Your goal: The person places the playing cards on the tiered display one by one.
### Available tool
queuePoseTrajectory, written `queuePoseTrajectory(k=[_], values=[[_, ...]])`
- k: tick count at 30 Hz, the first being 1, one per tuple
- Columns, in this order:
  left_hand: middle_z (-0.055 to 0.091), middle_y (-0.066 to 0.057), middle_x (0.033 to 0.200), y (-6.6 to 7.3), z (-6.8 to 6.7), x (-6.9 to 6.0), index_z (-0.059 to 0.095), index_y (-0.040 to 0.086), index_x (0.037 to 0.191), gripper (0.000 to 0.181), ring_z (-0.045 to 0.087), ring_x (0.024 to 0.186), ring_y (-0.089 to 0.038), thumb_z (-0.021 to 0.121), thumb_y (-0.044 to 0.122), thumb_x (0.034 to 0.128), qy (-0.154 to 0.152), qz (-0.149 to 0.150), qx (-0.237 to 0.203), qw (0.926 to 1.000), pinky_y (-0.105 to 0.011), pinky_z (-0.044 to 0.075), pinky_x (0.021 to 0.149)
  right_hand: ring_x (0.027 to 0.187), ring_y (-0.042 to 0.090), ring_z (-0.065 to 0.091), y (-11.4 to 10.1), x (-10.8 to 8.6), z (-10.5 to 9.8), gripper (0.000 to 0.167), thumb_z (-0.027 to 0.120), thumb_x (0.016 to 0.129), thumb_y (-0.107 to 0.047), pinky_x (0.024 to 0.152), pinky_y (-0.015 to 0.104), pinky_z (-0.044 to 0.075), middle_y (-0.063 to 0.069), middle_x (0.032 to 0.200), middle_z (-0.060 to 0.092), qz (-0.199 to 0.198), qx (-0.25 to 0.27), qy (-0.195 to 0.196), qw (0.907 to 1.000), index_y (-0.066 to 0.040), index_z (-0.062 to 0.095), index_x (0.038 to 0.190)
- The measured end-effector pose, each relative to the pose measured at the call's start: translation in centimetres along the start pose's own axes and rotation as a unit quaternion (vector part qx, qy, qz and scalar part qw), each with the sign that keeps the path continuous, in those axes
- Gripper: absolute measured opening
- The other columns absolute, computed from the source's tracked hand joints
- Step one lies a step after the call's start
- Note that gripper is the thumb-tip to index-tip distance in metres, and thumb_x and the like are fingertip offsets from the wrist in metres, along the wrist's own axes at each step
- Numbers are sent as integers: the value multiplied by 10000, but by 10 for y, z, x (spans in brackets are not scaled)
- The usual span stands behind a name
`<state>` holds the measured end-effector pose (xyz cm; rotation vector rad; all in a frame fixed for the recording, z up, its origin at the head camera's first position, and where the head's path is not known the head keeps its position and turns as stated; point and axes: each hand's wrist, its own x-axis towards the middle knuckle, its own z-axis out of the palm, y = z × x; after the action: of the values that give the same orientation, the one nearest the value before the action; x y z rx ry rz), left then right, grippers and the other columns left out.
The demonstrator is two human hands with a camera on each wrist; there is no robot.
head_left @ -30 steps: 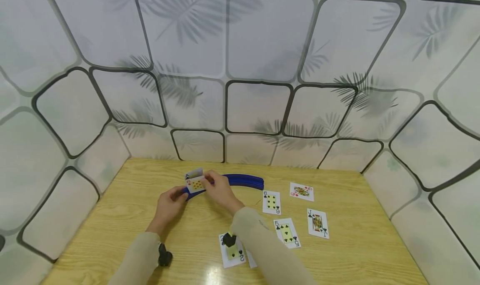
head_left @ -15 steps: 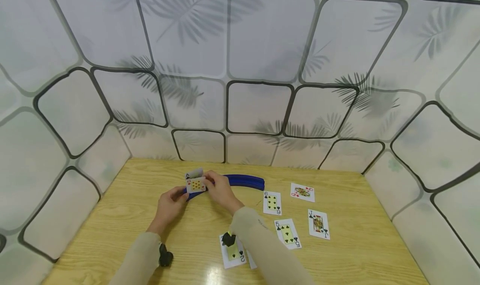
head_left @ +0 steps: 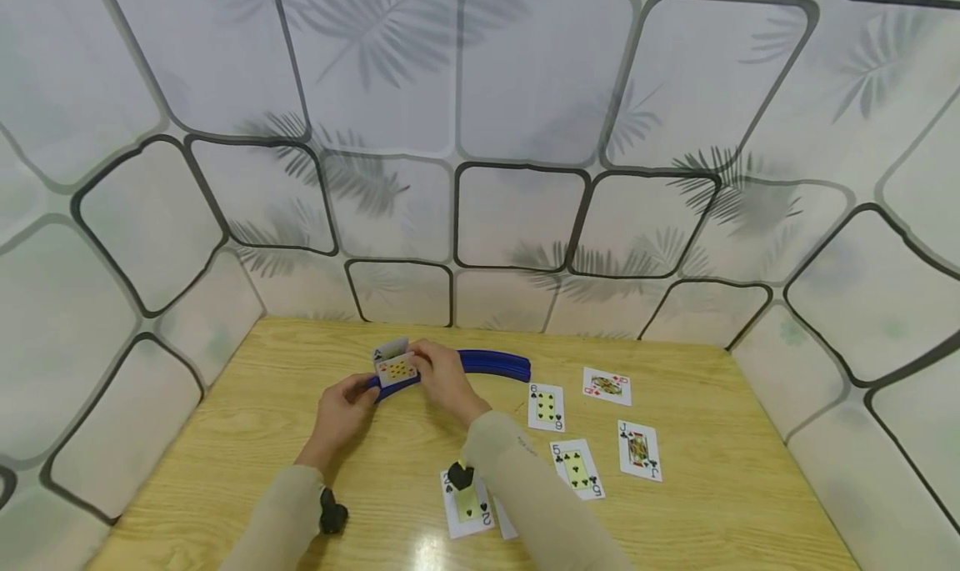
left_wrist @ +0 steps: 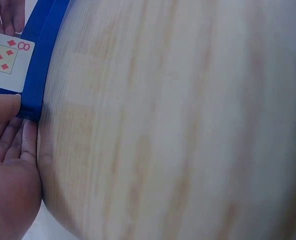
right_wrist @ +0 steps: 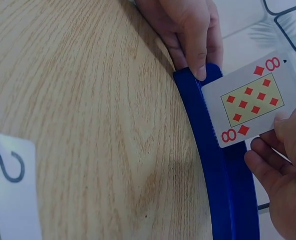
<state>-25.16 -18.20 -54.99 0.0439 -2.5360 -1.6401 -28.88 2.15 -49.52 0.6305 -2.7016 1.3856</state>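
Steadiness matters: left hand (right_wrist: 195, 30) grips the curved blue plastic rack (right_wrist: 223, 172), right hand (right_wrist: 290, 187) pinches the white rectangular eight-of-diamonds card (right_wrist: 253, 102), best seated squarely.

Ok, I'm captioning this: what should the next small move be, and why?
Probably settle the eight of diamonds into the blue card holder: the right hand pinches it with one edge over the holder, which the left hand grips.
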Motion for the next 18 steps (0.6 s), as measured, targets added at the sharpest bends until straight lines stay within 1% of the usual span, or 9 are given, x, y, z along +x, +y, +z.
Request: queuePoseTrajectory(k=[5, 10, 14, 18], values=[[707, -268, 1315, 2, -1, -1, 688, -49, 1316, 298, 693, 1228, -379, 639, 45, 1038, -32, -12, -62, 10000, -73, 501, 870, 994, 199, 721, 1, 1, 0, 222, 551, 1100, -132, 819, 278, 604, 84, 1150, 768, 8, -77, -37, 10000, -102, 728, 1230], [712, -260, 1311, 2, -1, -1, 693, -44, 1310, 293, 694, 1231, -381, 641, 47, 1037, -4, 15, 12, 10000, -176, 568, 935, 942, 178, 703, 3, 2, 2, 188, 582, 1083, -109, 784, 263, 592, 89, 1101, 768, -130, -170, -47, 9998, -83, 735, 1190], [720, -250, 1301, 1, 0, -1, 697, -37, 1310, 293, 699, 1223, -372, 647, 55, 1036, 5, 0, 87, 10000, -233, 580, 962, 911, 140, 689, 5, 1, 3, 212, 573, 1092, -137, 758, 242, 570, 64, 1112, 767, -14, -152, -95, 9998, -112, 733, 1229], [722, -241, 1304, 1, 0, -1, 698, -31, 1312, 294, 700, 1223, -368, 648, 64, 1038, 14, -21, 122, 9999, -245, 584, 969, 884, 116, 678, 7, 0, 5, 223, 576, 1094, -152, 753, 238, 564, 49, 1095, 766, 68, -106, -31, 9999, -127, 734, 1249]])
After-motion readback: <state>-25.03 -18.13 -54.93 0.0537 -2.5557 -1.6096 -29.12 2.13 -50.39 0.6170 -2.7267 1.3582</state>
